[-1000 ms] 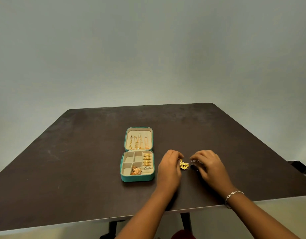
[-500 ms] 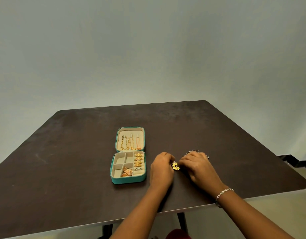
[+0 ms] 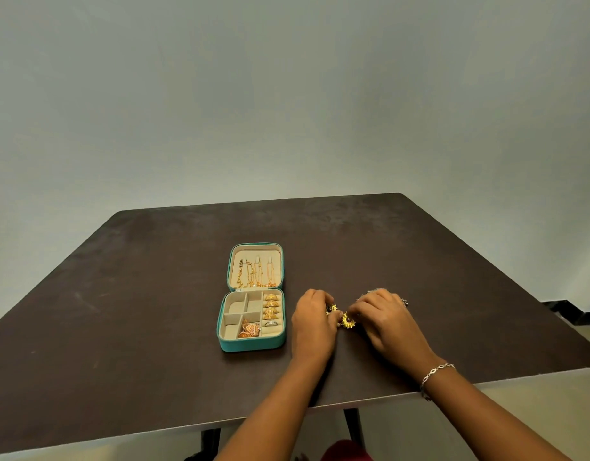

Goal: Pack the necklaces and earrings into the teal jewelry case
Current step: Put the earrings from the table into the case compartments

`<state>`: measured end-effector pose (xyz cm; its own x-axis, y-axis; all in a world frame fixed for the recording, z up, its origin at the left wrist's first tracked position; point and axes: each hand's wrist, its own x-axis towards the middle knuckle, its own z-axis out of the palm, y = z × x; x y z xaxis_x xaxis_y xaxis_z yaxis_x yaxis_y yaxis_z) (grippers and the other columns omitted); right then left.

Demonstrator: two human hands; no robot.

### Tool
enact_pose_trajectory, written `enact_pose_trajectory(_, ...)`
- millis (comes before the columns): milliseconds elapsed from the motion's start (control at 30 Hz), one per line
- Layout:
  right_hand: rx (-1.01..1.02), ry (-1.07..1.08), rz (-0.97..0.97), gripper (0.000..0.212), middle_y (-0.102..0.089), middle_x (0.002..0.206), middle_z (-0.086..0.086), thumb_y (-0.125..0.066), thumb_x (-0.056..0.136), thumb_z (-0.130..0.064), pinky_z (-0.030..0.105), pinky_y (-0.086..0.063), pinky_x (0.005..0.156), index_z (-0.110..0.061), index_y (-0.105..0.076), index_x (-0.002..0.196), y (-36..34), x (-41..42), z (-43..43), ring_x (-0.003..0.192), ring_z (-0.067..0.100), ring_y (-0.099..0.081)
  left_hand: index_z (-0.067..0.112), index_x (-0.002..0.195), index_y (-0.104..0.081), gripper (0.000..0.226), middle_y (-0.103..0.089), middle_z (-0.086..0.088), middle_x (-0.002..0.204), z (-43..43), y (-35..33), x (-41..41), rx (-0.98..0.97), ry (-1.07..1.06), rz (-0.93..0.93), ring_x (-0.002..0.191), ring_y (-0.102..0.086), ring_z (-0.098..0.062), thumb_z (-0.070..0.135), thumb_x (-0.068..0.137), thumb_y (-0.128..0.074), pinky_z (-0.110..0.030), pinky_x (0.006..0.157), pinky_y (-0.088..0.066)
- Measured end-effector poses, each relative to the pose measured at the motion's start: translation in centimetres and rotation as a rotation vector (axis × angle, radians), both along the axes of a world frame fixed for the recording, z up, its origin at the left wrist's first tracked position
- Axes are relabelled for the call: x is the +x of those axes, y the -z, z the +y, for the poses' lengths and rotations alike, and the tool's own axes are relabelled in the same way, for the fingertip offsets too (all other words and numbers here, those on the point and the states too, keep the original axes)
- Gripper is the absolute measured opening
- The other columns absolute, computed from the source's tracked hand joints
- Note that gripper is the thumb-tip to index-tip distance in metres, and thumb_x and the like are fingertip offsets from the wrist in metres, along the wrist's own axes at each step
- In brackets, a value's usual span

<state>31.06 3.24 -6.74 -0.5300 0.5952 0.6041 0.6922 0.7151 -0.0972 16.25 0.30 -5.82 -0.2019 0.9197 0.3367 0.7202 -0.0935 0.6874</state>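
Observation:
The teal jewelry case (image 3: 250, 344) lies open on the dark table (image 3: 137, 311), left of my hands. Gold necklaces (image 3: 255, 272) hang in its lid; gold rings and an orange-gold piece (image 3: 249, 329) sit in the tray's compartments. My left hand (image 3: 313, 324) pinches a small gold earring (image 3: 331, 308) at its fingertips. My right hand (image 3: 386, 319) pinches a round gold spiky earring (image 3: 348, 320) just beside it. A silver piece (image 3: 376, 290) peeks out behind my right hand, mostly hidden.
The table's near edge (image 3: 420, 392) runs just under my wrists. A silver bracelet (image 3: 436, 372) is on my right wrist. A plain wall stands behind the table.
Both hands stayed together right of the case. A second small gold earring now shows at my left fingertips, apart from the round one held by my right hand.

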Motion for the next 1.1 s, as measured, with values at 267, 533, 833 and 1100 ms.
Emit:
enact_pose_trajectory(267,-0.126,-0.027,0.195,0.021,-0.06,0.081,-0.002,-0.044,0.086,-0.024,0.015,-0.035,0.072,-0.014,-0.062,0.081,-0.5,0.1,-0.3,0.08,0.007,-0.044,0.009,0.101,-0.058,0.015,-0.057,-0.005,0.104,-0.3,-0.3,-0.1,0.075,-0.01,-0.062,0.094,-0.055,-0.017,0.009,0.086,-0.055,-0.026,0.081,-0.042)
enact_pose_trajectory(533,-0.309,-0.022,0.493,0.011,-0.064,0.078,-0.014,-0.055,0.083,-0.018,0.016,-0.044,0.064,-0.018,-0.066,0.08,-1.4,-0.5,-0.8,0.074,0.008,-0.058,0.01,0.096,-0.066,0.026,-0.067,-0.003,0.094,-0.7,-0.4,-0.3,0.187,0.061,-0.161,0.086,-0.06,-0.01,-0.005,0.084,-0.05,-0.018,0.077,-0.045)
enact_pose_trajectory(833,-0.59,0.09,0.752,0.012,-0.071,0.073,-0.002,-0.063,0.084,-0.012,0.019,-0.05,0.069,-0.016,-0.071,0.077,-2.8,-1.8,-0.8,0.071,0.005,-0.065,0.009,0.106,-0.067,0.021,-0.061,-0.006,0.096,-1.0,-0.5,-0.3,0.231,0.196,-0.133,0.084,-0.057,-0.011,0.012,0.087,-0.059,-0.017,0.074,-0.044)
enact_pose_trajectory(1100,-0.742,-0.001,0.809,0.024,-0.07,0.084,-0.001,-0.059,0.085,-0.003,0.02,-0.051,0.069,-0.025,-0.068,0.082,-3.3,-2.6,-0.9,0.08,0.01,-0.065,0.009,0.098,-0.07,0.016,-0.062,-0.007,0.088,-1.1,-0.3,-0.4,0.266,0.16,-0.106,0.078,-0.058,-0.014,0.012,0.087,-0.059,-0.019,0.068,-0.042)
